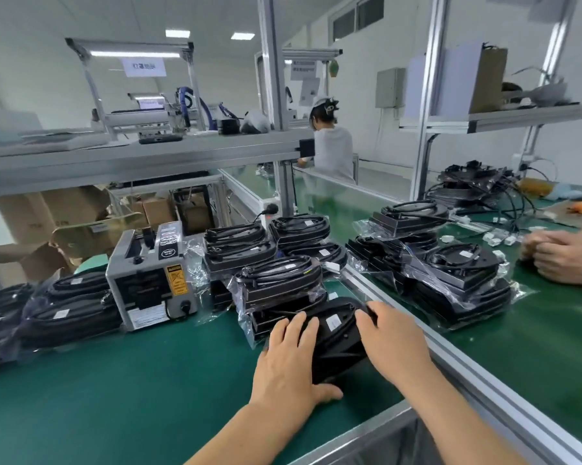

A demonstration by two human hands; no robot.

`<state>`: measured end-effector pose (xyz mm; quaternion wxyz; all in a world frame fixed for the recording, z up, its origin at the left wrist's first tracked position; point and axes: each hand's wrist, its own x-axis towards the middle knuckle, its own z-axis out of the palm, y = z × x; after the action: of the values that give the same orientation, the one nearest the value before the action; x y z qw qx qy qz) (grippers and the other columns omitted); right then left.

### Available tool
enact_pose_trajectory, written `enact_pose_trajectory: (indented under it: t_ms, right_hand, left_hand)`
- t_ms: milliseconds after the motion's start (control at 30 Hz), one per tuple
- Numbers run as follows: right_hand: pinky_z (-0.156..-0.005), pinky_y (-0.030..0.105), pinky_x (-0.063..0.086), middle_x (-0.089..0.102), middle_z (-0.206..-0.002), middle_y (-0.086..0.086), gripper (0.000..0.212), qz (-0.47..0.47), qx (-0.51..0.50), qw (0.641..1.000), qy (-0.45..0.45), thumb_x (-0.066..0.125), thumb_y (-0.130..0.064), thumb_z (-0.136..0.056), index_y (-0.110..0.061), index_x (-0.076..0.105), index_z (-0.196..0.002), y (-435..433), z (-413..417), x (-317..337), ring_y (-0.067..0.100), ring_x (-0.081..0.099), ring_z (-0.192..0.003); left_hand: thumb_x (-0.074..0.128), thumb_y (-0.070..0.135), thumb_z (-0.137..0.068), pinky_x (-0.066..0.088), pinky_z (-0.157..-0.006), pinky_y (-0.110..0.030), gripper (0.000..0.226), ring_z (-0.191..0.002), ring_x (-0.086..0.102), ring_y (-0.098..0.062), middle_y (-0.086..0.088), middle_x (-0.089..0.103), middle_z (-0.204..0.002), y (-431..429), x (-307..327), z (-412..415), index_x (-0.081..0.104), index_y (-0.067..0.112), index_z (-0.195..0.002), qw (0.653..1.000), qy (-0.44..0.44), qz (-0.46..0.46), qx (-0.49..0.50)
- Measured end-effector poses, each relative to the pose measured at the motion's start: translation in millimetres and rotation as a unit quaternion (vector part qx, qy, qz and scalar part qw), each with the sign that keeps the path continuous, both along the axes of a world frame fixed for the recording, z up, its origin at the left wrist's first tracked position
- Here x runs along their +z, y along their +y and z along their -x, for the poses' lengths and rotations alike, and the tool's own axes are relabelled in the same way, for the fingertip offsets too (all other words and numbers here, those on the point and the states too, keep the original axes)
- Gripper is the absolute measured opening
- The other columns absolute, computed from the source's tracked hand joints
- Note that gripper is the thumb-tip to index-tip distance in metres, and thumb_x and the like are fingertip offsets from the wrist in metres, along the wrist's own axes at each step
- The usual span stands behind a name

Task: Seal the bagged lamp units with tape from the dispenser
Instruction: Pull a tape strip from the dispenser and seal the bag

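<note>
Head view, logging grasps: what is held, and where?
One black lamp unit: left hand grips its left end, right hand its right edge.

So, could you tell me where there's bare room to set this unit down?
The widest bare mat lies before the dispenser, between the left stacks and your left hand. Past the rail, the belt is bare this side of its stack. Behind the unit you hold, bagged stacks crowd up to the rail.
</note>
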<state>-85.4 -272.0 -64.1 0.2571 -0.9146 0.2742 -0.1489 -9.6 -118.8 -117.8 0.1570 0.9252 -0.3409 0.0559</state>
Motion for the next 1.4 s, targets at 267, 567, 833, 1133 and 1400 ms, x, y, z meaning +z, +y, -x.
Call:
enact_pose_trajectory:
  t_ms: [267, 567, 833, 1133, 1400]
  right_hand:
    - [-0.063, 0.025, 0.051, 0.071, -0.072, -0.009, 0.032, -0.007, 0.192, 0.974, -0.119, 0.043, -0.034, -0.100, -0.020, 0.069, -0.113, 62.7, 26.8, 76.3, 0.002, 0.065, -0.066]
    - [-0.116, 0.031, 0.029, 0.049, -0.139, -0.036, 0.095, -0.418, 0.273, 0.821, -0.275, 0.044, -0.101, -0.054, -0.054, 0.037, -0.136, 147.8, -32.3, 40.7, -0.014, 0.040, -0.132]
    - [-0.087, 0.025, 0.056, 0.075, -0.104, -0.008, 0.073, -0.425, 0.309, 0.832, -0.176, 0.087, -0.020, -0.059, -0.040, 0.057, -0.122, 229.5, -77.9, 5.7, 0.009, 0.071, -0.097]
    - [-0.083, 0.010, 0.048, 0.075, -0.104, -0.015, 0.056, -0.328, 0.373, 0.847, -0.191, 0.078, -0.010, -0.072, -0.050, 0.065, -0.109, 195.7, -93.5, 7.6, 0.003, 0.070, -0.098]
    - [-0.087, 0.006, 0.046, 0.073, -0.114, -0.015, 0.064, -0.300, 0.427, 0.838, -0.160, 0.082, -0.008, -0.068, -0.040, 0.061, -0.120, 179.3, -95.5, 4.8, 0.003, 0.068, -0.107]
  left_hand:
    - [0.059, 0.060, -0.062, 0.023, -0.091, 0.007, 0.089, -0.143, 0.018, 0.011, 0.038, 0.016, -0.151, 73.3, -6.3, 23.9, 0.018, 0.051, -0.141, 0.964, -0.014, 0.263, 0.030]
    - [0.087, 0.021, -0.069, 0.038, -0.113, -0.035, 0.093, -0.137, 0.043, -0.011, 0.014, 0.045, -0.148, 161.5, -5.4, 4.2, 0.027, 0.053, -0.132, 0.883, -0.006, 0.424, 0.200]
    - [0.082, 0.011, -0.071, 0.017, -0.113, -0.022, 0.074, -0.148, 0.019, -0.001, -0.025, 0.051, -0.134, 159.7, -14.3, -17.0, 0.046, -0.016, -0.130, 0.905, -0.135, 0.342, 0.213]
    - [0.057, 0.051, -0.072, 0.033, -0.104, -0.009, 0.067, -0.133, 0.042, 0.002, 0.015, 0.043, -0.143, 180.6, 1.5, 4.6, 0.047, 0.030, -0.135, 0.900, -0.035, 0.411, 0.140]
    - [0.070, 0.051, -0.076, 0.046, -0.090, -0.015, 0.066, -0.109, 0.063, -0.004, 0.008, 0.068, -0.116, 196.1, 79.1, -62.3, 0.050, 0.024, -0.133, 0.807, 0.163, 0.540, 0.175]
